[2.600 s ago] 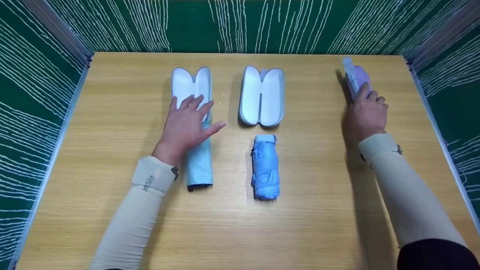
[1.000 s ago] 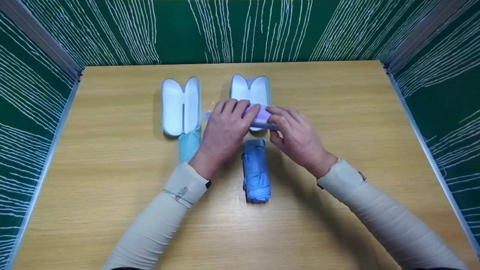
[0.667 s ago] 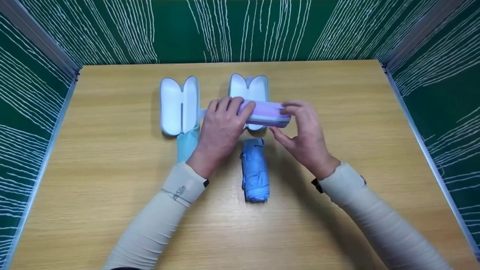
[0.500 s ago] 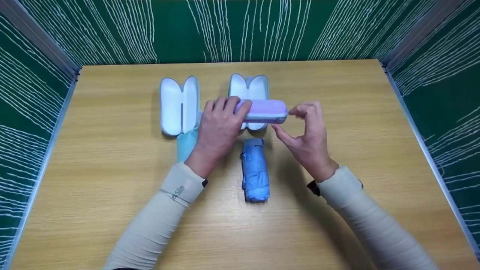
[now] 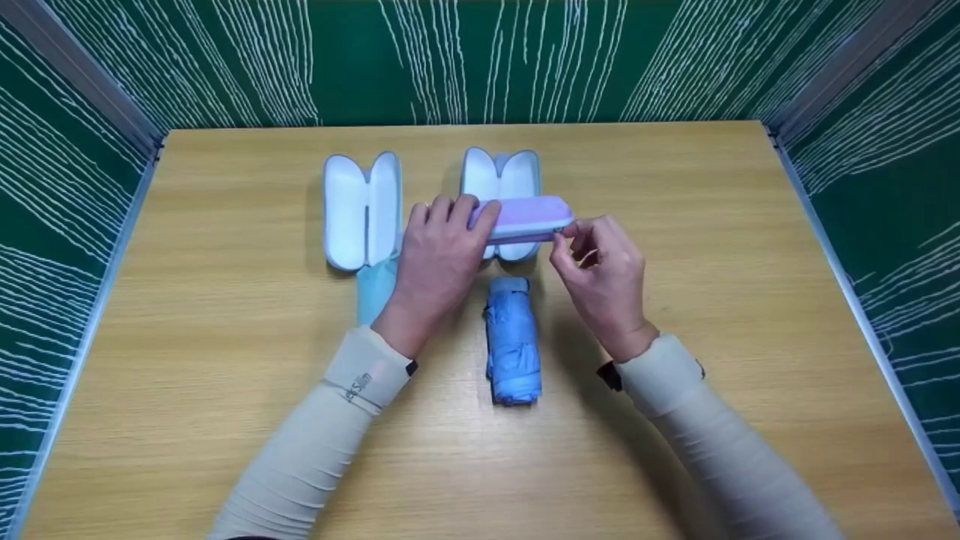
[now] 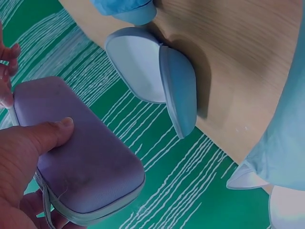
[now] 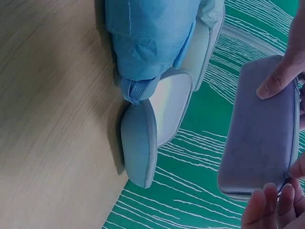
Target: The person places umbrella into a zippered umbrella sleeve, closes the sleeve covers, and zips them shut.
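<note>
A closed purple zip case [image 5: 529, 214] is held above the table by my left hand [image 5: 442, 262], its thumb lying across the purple face [image 6: 86, 152] in the left wrist view. My right hand [image 5: 604, 281] pinches at the zip end of the case, thumb and forefinger together by its right corner. In the right wrist view those fingertips touch the corner of the case [image 7: 257, 129]. Behind and below the case lies an opened case with a white inside [image 5: 501, 176], partly covered. The far end of the purple case is hidden by my left hand.
A second opened case [image 5: 345, 214] lies to the left, with a light teal folded umbrella [image 5: 375, 289] touching its near end, partly under my left arm. A blue folded umbrella [image 5: 513, 341] lies on the wooden table [image 5: 225, 420] between my forearms. Green walls [image 5: 360, 67] surround the table.
The purple case came from the right side to the middle, into my left hand. My right hand let go of its body, drew back, then closed thumb and finger at its zip corner.
</note>
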A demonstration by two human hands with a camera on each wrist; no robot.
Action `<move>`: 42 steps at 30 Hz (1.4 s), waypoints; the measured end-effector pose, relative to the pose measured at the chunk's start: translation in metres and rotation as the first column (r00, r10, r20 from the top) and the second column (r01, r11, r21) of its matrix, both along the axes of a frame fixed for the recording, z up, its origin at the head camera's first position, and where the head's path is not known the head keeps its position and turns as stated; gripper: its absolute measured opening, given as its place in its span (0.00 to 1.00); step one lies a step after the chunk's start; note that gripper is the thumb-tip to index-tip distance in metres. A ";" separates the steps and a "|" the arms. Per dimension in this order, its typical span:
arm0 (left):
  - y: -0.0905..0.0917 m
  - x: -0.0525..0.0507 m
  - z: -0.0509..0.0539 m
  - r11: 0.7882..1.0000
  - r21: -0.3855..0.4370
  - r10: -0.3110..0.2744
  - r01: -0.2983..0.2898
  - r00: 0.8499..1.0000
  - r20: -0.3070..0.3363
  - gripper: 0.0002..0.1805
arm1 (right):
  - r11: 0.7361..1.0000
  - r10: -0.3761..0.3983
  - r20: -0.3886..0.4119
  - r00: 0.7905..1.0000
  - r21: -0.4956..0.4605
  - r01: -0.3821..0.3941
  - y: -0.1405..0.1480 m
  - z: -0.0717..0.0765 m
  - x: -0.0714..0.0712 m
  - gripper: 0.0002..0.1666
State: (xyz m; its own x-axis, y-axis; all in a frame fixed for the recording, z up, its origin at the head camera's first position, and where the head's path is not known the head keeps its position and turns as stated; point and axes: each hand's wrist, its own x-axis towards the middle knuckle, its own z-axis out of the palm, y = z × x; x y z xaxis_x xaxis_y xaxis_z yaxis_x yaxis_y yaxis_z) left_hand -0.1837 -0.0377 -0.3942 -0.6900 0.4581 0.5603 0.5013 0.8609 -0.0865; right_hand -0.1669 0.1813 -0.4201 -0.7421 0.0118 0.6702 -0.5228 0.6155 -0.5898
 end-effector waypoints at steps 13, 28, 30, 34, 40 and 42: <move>0.004 -0.001 -0.002 0.997 -0.074 0.025 -0.029 0.998 -0.055 0.19 | 0.896 0.262 0.207 0.943 -0.414 -0.158 -0.003 0.009 0.011 0.01; 0.003 0.003 -0.004 0.999 -0.040 -0.016 0.017 0.999 0.029 0.34 | 0.839 0.412 0.321 0.853 -0.499 -0.217 0.014 0.021 0.015 0.02; 0.003 0.003 -0.004 0.999 -0.029 -0.023 0.025 0.999 0.037 0.34 | 0.840 0.422 0.336 0.842 -0.494 -0.224 0.017 0.023 0.015 0.02; -0.001 0.003 -0.004 1.000 -0.007 -0.027 0.027 0.998 0.053 0.34 | 0.853 0.438 0.384 0.813 -0.463 -0.240 0.023 0.026 0.014 0.02; -0.007 0.002 -0.002 0.995 0.041 -0.095 0.092 0.993 0.072 0.34 | 0.854 0.427 0.423 0.800 -0.480 -0.201 0.034 0.024 0.009 0.08; -0.009 0.001 -0.001 0.991 0.050 -0.130 0.127 0.989 0.065 0.34 | 0.838 0.436 0.418 0.797 -0.513 -0.189 0.036 0.023 0.008 0.08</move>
